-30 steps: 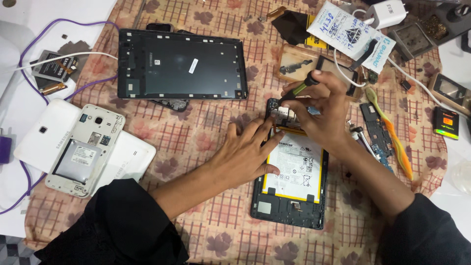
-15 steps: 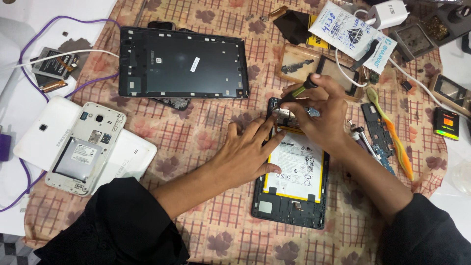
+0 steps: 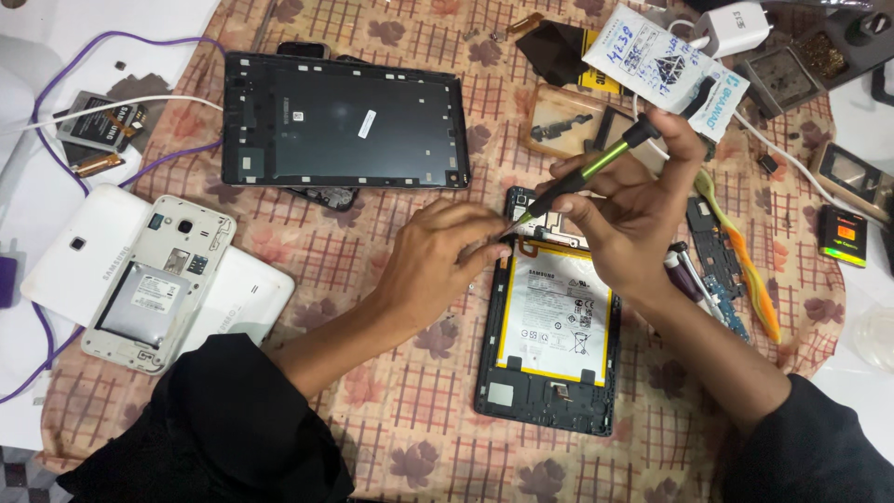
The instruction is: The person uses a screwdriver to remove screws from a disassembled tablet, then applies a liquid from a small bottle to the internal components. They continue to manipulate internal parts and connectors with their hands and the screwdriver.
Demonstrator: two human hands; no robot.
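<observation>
Head view: an opened tablet (image 3: 549,345), white battery (image 3: 557,314) exposed, lies face down on a checked floral cloth (image 3: 410,401) just right of centre. Right hand (image 3: 633,219) pinches a green-and-black screwdriver (image 3: 582,179), tilted, its tip at the tablet's top edge. Left hand (image 3: 438,265), fingers pressed together, rests at the same top-left corner, fingertips beside the tip. Above left lies a black back cover (image 3: 345,121); at far left, a white phone (image 3: 154,284) without its back, on a white tablet shell (image 3: 84,237). Tweezers with orange grips (image 3: 745,265) and a circuit strip (image 3: 712,251) lie just right of the right hand, a white charger (image 3: 736,26) beyond.
</observation>
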